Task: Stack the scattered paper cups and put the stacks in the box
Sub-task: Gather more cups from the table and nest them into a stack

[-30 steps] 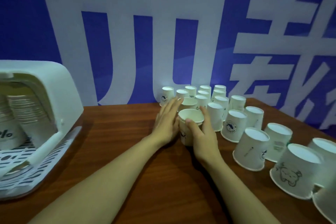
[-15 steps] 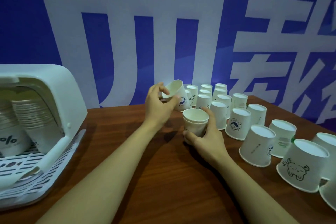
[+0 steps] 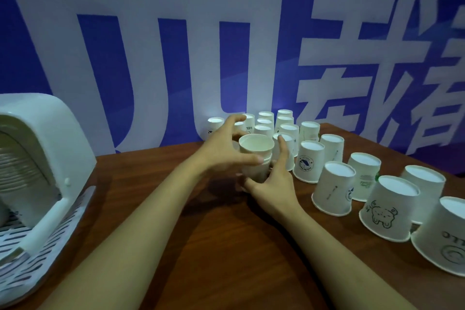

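Behind the wooden table (image 3: 201, 246), both hands gripped nested upright cups (image 3: 255, 156): left hand (image 3: 224, 151), right hand (image 3: 273, 181); box (image 3: 37, 158) held stacks.

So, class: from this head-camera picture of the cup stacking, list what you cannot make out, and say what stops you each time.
- How many cups are in the held stack: the left hand and right hand cover its lower part.
- The box and the cups inside: cut off by the left edge.
- The nearest upside-down cup: its print is cut off by the right edge.
- The far cups: prints too small to read.
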{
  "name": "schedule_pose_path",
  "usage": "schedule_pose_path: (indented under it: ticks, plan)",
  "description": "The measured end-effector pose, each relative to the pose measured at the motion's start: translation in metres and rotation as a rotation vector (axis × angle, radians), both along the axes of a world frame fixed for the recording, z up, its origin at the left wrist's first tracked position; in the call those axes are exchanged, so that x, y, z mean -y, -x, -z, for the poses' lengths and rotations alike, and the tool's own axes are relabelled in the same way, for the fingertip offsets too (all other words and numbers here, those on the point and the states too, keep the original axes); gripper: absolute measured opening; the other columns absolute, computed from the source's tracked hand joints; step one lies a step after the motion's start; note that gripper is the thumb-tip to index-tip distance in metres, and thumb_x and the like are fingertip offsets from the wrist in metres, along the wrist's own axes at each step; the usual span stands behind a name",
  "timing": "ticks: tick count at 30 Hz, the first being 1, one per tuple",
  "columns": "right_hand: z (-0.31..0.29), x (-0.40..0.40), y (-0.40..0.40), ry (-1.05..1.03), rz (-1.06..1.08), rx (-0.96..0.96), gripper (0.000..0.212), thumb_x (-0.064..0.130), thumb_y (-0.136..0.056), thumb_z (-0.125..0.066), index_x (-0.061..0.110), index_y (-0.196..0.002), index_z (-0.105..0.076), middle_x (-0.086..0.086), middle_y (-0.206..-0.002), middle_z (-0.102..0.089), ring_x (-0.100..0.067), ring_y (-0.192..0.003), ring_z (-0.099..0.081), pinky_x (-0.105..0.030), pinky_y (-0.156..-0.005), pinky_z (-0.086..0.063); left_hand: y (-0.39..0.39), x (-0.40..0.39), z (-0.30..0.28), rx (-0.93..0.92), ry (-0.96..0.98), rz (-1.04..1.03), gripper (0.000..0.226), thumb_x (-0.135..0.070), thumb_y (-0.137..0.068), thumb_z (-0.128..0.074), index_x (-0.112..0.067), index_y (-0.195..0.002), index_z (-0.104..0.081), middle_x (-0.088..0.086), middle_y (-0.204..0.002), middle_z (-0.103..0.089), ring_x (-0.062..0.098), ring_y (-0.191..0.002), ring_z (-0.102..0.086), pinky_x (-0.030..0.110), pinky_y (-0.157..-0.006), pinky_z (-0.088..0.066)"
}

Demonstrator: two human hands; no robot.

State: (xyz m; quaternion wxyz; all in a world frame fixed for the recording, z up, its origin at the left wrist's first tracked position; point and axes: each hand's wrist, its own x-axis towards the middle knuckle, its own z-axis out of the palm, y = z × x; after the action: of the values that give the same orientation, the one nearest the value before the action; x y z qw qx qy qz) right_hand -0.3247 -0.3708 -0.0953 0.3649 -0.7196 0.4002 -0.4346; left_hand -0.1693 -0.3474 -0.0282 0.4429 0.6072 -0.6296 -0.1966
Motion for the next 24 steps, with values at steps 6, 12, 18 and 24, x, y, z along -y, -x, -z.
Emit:
schedule_pose_path:
  ticks: [6, 12, 18, 24]
  plan:
    - [0.001, 0.003, 0.0, 0.132, 0.005, -0.056, 0.102, 0.04, -0.08, -0.08, 0.041, -0.16, -0.017, 0.005, -0.154, -0.048, -0.018, -0.139, -0.049, -0.038, -0.112, -0.043, -0.001, 0.005, 0.006, -0.241, 0.086, 0.008, 0.065, -0.034, -0.086, -0.082, -0.021, -0.142, -0.052, -0.002, -0.129, -0.068, 0.006, -0.117, -0.063, 0.009, -0.084, -0.049]
    - [0.004, 0.004, 0.001, 0.152, 0.184, -0.052, 0.083, 0.041, -0.082, -0.077, 0.036, -0.153, -0.035, 0.004, -0.144, -0.058, -0.021, -0.129, -0.056, -0.044, -0.105, -0.048, -0.024, 0.041, 0.057, -0.287, 0.184, -0.57, 0.003, -0.022, -0.098, -0.065, -0.019, -0.097, -0.067, 0.002, -0.104, -0.073, 0.024, -0.105, -0.068, 0.026, -0.082, -0.048]
    - [0.004, 0.009, -0.006, 0.118, 0.159, -0.202, 0.096, 0.047, -0.086, -0.071, 0.044, -0.16, -0.01, 0.009, -0.153, -0.05, -0.024, -0.138, -0.048, -0.054, -0.11, -0.04, -0.044, 0.073, 0.072, 0.109, 0.215, -0.708, 0.03, -0.012, -0.094, -0.062, -0.015, -0.124, -0.063, 0.002, -0.129, -0.066, 0.025, -0.123, -0.056, 0.037, -0.102, -0.045]
    - [0.005, 0.011, -0.007, 0.11, 0.158, -0.208, 0.093, 0.049, -0.088, -0.068, 0.047, -0.158, -0.006, 0.011, -0.149, -0.051, -0.024, -0.137, -0.048, -0.053, -0.109, -0.036, -0.059, 0.106, 0.072, 0.428, 0.033, -0.639, 0.074, -0.004, -0.098, -0.05, -0.025, -0.164, -0.024, -0.004, -0.174, -0.017, 0.025, -0.162, -0.008, 0.049, -0.129, -0.014]
